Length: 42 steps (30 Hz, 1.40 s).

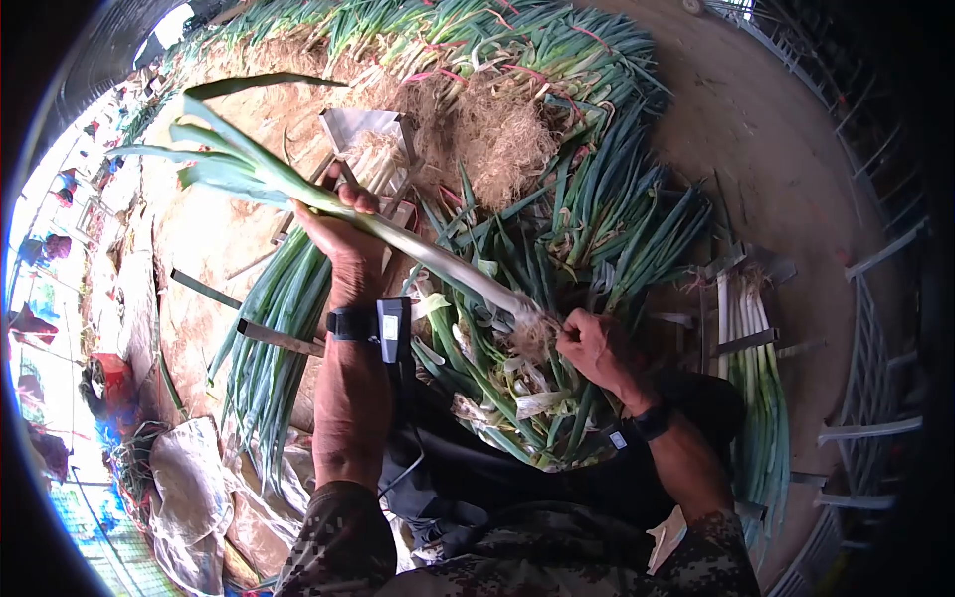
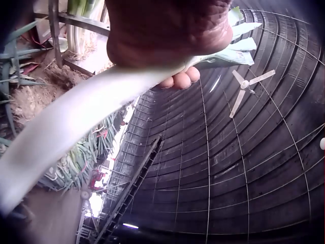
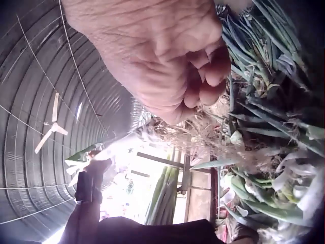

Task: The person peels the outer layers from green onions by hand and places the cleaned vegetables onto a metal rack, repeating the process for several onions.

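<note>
A long green onion (image 1: 443,261) slants across the head view, leaves at upper left and its root tuft (image 1: 533,336) at lower right. My left hand (image 1: 343,234) grips it around the upper stalk, just below the leaves. In the left wrist view its white stalk (image 2: 71,119) runs out from under the palm. My right hand (image 1: 600,350) is at the root end, fingers curled, thumb and fingertips pinching at the fringe of roots. In the right wrist view the curled fingers (image 3: 210,81) are right at the pale roots (image 3: 193,129); the fingertips are partly hidden.
Loose leaves and peeled skins (image 1: 517,398) lie heaped between the hands and the lap. Bundled green onions rest in metal racks at left (image 1: 274,318) and right (image 1: 751,338). A large pile (image 1: 597,60) with tangled roots (image 1: 497,139) curves around the far side.
</note>
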Available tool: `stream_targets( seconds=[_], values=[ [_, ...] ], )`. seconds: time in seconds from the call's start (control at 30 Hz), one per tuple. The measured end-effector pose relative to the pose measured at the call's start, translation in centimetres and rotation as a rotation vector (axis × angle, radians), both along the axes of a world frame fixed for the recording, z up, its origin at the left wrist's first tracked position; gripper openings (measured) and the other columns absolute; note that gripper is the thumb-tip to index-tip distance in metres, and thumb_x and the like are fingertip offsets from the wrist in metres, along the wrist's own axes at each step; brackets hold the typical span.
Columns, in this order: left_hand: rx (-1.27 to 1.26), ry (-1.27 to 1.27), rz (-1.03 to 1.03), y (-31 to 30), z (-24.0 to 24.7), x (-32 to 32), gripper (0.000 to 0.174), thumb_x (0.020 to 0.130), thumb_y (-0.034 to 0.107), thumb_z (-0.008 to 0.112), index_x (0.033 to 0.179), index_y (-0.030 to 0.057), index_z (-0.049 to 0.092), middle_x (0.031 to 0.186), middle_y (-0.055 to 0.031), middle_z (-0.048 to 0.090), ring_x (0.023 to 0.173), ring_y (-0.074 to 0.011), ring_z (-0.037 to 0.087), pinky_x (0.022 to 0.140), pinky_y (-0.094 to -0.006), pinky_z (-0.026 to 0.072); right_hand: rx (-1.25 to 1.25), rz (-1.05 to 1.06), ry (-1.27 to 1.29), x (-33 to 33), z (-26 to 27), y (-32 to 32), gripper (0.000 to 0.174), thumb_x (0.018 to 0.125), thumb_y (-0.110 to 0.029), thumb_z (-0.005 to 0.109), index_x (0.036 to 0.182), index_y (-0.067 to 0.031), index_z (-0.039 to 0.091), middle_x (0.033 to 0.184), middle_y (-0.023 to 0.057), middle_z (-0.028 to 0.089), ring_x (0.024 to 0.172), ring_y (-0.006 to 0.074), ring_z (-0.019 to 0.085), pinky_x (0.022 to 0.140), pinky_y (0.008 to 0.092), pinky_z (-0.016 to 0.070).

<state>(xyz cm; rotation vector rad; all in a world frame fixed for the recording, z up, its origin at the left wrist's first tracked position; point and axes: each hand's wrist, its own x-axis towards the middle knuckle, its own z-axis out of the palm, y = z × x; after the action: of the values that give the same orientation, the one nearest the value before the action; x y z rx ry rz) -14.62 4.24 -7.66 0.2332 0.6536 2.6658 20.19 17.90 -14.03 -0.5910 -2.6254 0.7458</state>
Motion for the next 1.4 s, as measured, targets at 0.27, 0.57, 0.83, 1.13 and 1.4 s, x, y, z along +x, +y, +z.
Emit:
stream_targets(
  seconds=[0.27,0.57,0.83,1.13,1.4],
  values=[
    [-0.067,-0.057,0.092,-0.1,-0.4,0.0,0.07,0.097,0.063,0.027,0.11,0.0016,0.059,0.069,-0.0037,0.046,0.057,-0.0169,0.042,0.053,-0.0305,0.0389,-0.402,-0.011,0.072,-2.0,4.2,-1.3,0.026,0.092,-0.015,0.068,0.113,-0.001,0.06,0.088,0.0102,0.069,0.077,0.0154,0.066,0.071,0.0306,0.0533],
    [0.027,-0.071,0.013,0.3,-1.4,0.0,0.071,0.097,0.065,0.025,0.105,0.0035,0.061,0.068,-0.003,0.046,0.056,-0.0168,0.043,0.053,-0.0302,0.0405,-0.629,-0.066,0.15,-3.2,3.2,-1.2,0.025,0.087,-0.013,0.074,0.107,-0.0005,0.064,0.085,0.011,0.072,0.076,0.0109,0.068,0.061,0.0283,0.0529],
    [0.026,-0.039,0.019,0.9,-0.6,1.1,0.066,0.096,0.063,0.032,0.101,0.0039,0.062,0.065,-0.0043,0.049,0.054,-0.0177,0.044,0.05,-0.031,0.0412,-0.468,-0.015,0.115,-2.7,3.5,-1.5,0.019,0.088,-0.019,0.073,0.092,-0.0023,0.065,0.069,0.0087,0.068,0.059,0.0162,0.066,0.055,0.0313,0.0505],
    [-0.086,-0.08,0.011,1.5,-1.7,0.9,0.057,0.101,0.062,0.03,0.105,0.0102,0.053,0.075,-0.0046,0.051,0.055,-0.0149,0.043,0.048,-0.0294,0.0395,-0.283,0.113,-0.144,-1.9,2.7,-2.3,0.024,0.088,-0.025,0.071,0.083,-0.0017,0.066,0.064,0.0169,0.063,0.054,0.0282,0.065,0.051,0.0396,0.0479],
    [-0.16,-0.124,0.185,-1.1,-1.8,-2.9,0.062,0.097,0.068,0.033,0.1,0.0086,0.05,0.066,-0.0027,0.048,0.056,-0.0158,0.045,0.052,-0.0292,0.0393,-0.099,0.274,-0.388,6.2,1.6,-3.4,0.021,0.086,-0.031,0.068,0.091,-0.0115,0.07,0.066,0.0157,0.064,0.064,0.0338,0.067,0.058,0.0445,0.0514]
  ],
)
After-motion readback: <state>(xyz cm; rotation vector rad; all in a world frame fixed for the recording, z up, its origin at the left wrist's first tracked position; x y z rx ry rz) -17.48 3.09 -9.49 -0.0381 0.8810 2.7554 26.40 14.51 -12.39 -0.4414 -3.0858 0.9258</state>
